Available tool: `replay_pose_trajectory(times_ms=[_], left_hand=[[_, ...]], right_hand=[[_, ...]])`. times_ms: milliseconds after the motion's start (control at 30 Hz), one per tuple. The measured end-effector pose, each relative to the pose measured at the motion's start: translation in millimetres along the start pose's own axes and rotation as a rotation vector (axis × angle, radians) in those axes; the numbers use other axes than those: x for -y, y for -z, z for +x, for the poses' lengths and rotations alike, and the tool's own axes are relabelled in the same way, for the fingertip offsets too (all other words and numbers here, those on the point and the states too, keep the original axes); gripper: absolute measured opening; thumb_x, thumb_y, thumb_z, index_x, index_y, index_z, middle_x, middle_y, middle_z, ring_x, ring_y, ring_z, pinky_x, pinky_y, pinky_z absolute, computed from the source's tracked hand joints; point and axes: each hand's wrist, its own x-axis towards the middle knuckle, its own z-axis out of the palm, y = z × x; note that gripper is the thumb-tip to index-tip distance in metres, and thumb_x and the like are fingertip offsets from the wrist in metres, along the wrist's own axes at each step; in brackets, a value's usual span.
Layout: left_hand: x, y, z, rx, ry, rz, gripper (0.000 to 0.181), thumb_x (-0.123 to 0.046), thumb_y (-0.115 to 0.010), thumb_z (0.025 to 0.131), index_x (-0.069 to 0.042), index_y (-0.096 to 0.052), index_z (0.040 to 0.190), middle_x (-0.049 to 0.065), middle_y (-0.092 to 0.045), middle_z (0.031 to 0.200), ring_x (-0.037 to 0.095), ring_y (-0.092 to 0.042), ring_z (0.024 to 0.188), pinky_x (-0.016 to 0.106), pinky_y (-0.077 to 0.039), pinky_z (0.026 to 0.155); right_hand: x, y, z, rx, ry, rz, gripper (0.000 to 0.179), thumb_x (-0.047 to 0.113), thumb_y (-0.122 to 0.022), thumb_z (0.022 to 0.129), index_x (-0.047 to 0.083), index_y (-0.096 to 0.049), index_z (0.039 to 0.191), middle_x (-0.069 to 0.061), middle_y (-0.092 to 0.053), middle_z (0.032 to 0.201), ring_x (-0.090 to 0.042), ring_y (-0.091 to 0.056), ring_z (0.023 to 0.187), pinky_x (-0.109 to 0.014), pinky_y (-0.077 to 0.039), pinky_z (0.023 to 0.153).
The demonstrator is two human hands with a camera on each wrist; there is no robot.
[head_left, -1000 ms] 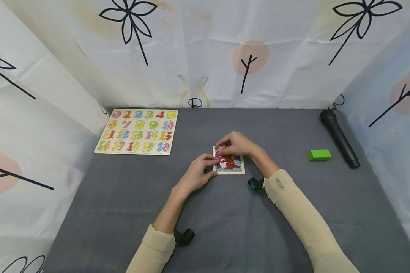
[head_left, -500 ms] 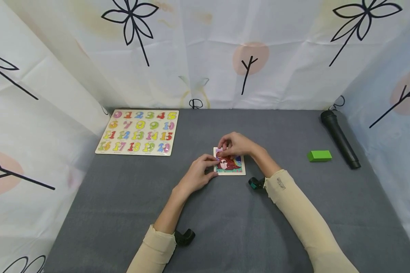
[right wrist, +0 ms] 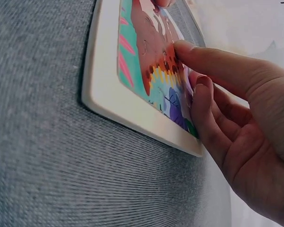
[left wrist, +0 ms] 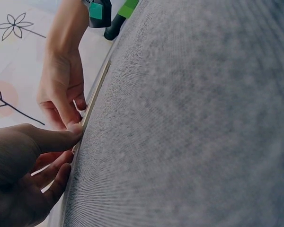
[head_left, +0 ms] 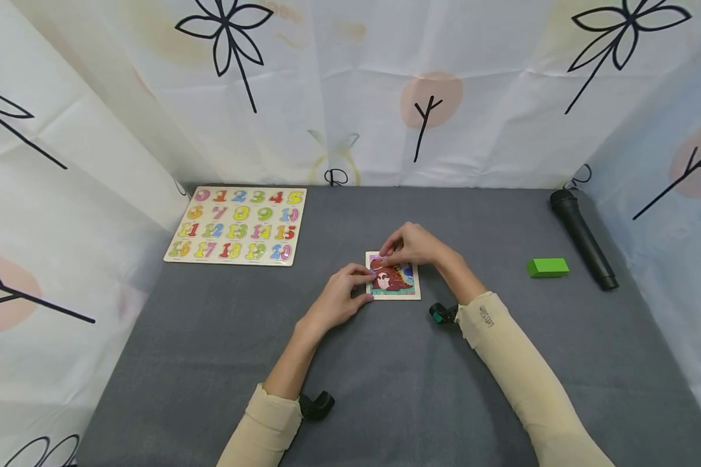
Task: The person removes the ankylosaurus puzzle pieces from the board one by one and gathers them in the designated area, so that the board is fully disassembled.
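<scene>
A small square jigsaw puzzle [head_left: 398, 298] with a pale frame and a reddish-brown animal picture lies flat on the table in front of me. My left hand [head_left: 343, 292] holds it by the left edge, thumb at the lower corner and a forefinger over the picture. From above, my right hand [head_left: 416, 245] reaches across the top of the puzzle. In the right wrist view, the right thumb [right wrist: 187, 48] touches the picture [right wrist: 154, 52], and the bent fingers come down at the far side of it. The left wrist view shows the puzzle board [left wrist: 97, 90] edge-on between both hands.
A wooden number board [head_left: 233, 227] with colourful numerals lies at the back left. To the right are a green block [head_left: 547, 267] and a black microphone [head_left: 582, 239]. White patterned cloth [head_left: 350, 97] hangs behind the grey table [head_left: 385, 389] and along its sides.
My right hand has shifted slightly to the right and away across the top of the puzzle. The left hand keeps its place at the left edge, and the puzzle stays put.
</scene>
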Motion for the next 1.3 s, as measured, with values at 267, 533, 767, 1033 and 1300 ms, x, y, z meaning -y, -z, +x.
replay_pose_trajectory(times_ms=[267, 533, 767, 1033, 1300], left_hand=[[0.0, 1.1, 0.4, -0.012, -0.019, -0.004, 0.040, -0.008, -0.081, 0.097, 0.000, -0.075, 0.136, 0.015, -0.068, 0.137, 0.032, -0.066, 0.130, 0.049, -0.053, 0.111], [0.9, 1.0, -0.2, -0.021, -0.038, -0.002, 0.039, -0.006, -0.081, 0.097, 0.001, -0.075, 0.135, 0.016, -0.069, 0.136, 0.032, -0.067, 0.129, 0.050, -0.053, 0.111], [0.2, 1.8, -0.7, -0.011, -0.018, -0.018, 0.040, -0.008, -0.082, 0.097, 0.000, -0.075, 0.136, 0.016, -0.068, 0.137, 0.033, -0.066, 0.130, 0.049, -0.053, 0.113], [-1.9, 1.2, -1.6, -0.008, -0.018, -0.017, 0.040, -0.008, -0.081, 0.097, 0.000, -0.075, 0.136, 0.016, -0.068, 0.139, 0.033, -0.066, 0.131, 0.049, -0.053, 0.111], [-2.3, 1.5, -1.1, -0.021, -0.014, -0.023, 0.038, -0.007, -0.081, 0.097, 0.000, -0.076, 0.134, 0.016, -0.069, 0.138, 0.033, -0.067, 0.129, 0.049, -0.054, 0.111]], right_hand=[[4.1, -5.3, 4.6, 0.005, 0.011, -0.046, 0.021, 0.025, -0.089, 0.091, 0.009, -0.079, 0.098, -0.002, -0.070, 0.084, -0.010, -0.056, 0.068, -0.026, -0.046, 0.068], [7.0, -12.3, 7.4, 0.000, 0.067, -0.070, 0.025, 0.024, -0.087, 0.093, 0.010, -0.080, 0.112, -0.007, -0.069, 0.100, -0.013, -0.055, 0.073, -0.030, -0.046, 0.073], [7.5, -13.3, 9.5, -0.002, 0.103, -0.091, 0.012, 0.016, -0.075, 0.098, 0.010, -0.083, 0.106, -0.005, -0.072, 0.092, -0.011, -0.055, 0.068, -0.029, -0.046, 0.070], [13.3, -14.1, 13.0, 0.034, 0.059, -0.110, 0.018, 0.008, -0.063, 0.098, 0.008, -0.081, 0.099, -0.003, -0.069, 0.085, -0.008, -0.047, 0.059, -0.026, -0.041, 0.064], [14.6, -13.0, 11.5, -0.011, 0.006, -0.066, 0.020, 0.008, -0.063, 0.097, 0.006, -0.083, 0.100, -0.004, -0.072, 0.075, -0.007, -0.046, 0.053, -0.025, -0.040, 0.057]])
